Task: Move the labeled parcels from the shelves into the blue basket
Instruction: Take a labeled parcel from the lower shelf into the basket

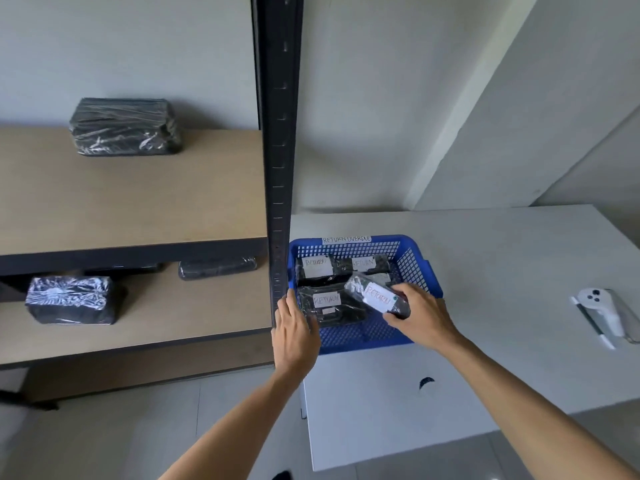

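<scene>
**A:** Four parcels with a "RETURN" label are at the blue basket (420, 268) so far, by my count. Start close in: what are the hands doing?

**B:** The right hand (424, 318) is closed round the fourth parcel (379, 297), thumb under it and fingers over the top. It sits tilted above the near right part of the basket, label up, not yet laid flat. I judge it is being set down.

**A:** And the left hand (294, 336)?

**B:** Loosely open, fingers resting at the basket's near left corner, beside the black shelf post (277, 168). It pinches nothing; it looks to be steadying the basket.

**A:** What lies under the held one?

**B:** One labeled parcel (327, 303) at the near left of the basket, then two more at the back, a left one (317, 268) and a right one (367, 263). The basket's far rim carries a slip reading "RETURN OVERDUE".

**A:** So what is left on the shelves?

**B:** On the lower shelf (156, 327), a shiny wrapped parcel (71, 299) near the front and a flat dark one (218, 267) further back. On the upper shelf (138, 202), one more wrapped block (124, 126) by the wall.

**A:** Any labels on those?

**B:** None that I can see from here; hidden faces may bear one. If they are unlabeled, the job is nearly finished once this parcel is released.
</scene>
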`<state>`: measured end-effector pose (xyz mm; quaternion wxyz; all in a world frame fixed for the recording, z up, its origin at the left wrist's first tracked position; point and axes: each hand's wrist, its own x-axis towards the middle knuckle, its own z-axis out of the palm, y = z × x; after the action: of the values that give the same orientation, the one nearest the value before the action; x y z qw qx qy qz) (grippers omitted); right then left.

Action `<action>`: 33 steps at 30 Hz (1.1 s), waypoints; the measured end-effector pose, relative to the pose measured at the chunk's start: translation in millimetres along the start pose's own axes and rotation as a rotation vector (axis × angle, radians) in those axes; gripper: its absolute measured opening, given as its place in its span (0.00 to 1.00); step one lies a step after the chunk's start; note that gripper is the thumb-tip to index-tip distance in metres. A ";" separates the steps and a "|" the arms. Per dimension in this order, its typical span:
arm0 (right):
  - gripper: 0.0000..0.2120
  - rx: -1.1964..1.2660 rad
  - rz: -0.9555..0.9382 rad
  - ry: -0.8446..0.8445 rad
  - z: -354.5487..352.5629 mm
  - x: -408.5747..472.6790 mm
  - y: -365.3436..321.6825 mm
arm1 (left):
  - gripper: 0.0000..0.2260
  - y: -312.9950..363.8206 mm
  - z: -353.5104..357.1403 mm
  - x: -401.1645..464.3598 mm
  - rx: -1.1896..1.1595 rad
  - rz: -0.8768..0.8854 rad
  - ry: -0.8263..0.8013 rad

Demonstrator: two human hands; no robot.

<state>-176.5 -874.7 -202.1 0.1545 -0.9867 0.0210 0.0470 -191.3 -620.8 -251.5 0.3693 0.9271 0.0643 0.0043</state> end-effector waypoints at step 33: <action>0.14 0.193 0.061 -0.245 66.5 35.9 -37.1 | 0.31 -10.9 21.3 -7.7 -0.163 0.023 0.055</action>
<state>-144.4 -820.0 -257.5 0.2483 -0.9530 0.0365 0.1696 -199.1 -628.5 -274.1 0.4417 0.8941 0.0631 0.0391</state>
